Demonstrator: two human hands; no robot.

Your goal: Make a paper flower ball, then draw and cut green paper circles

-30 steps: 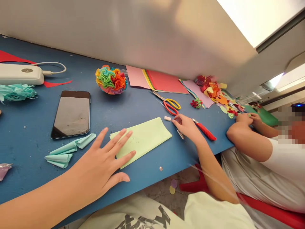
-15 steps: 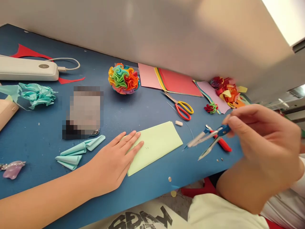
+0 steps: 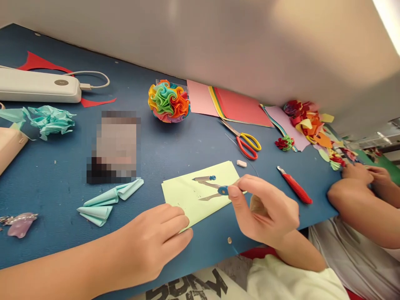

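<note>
Head camera view: a blue tabletop [image 3: 193, 146] fills the middle, its near edge slanting from bottom centre toward the right, where a co-worker's bare arm [image 3: 350, 200] bounds the side. At lower centre, the left hand [image 3: 156, 241], fingers together, rests on folded pale-green paper [image 3: 178, 196]; whether it grips cannot be told. Tabletop separates that sheet from a multicoloured folded-paper ball [image 3: 169, 101], upper centre. A red-handled utility knife [image 3: 295, 186] lies right of the right hand [image 3: 268, 208], red-and-yellow-handled scissors [image 3: 238, 135] above. Thumb and forefinger pinch the blue head of a silver metal compass [image 3: 223, 190] over the paper, near a small pale eraser [image 3: 241, 163].
</note>
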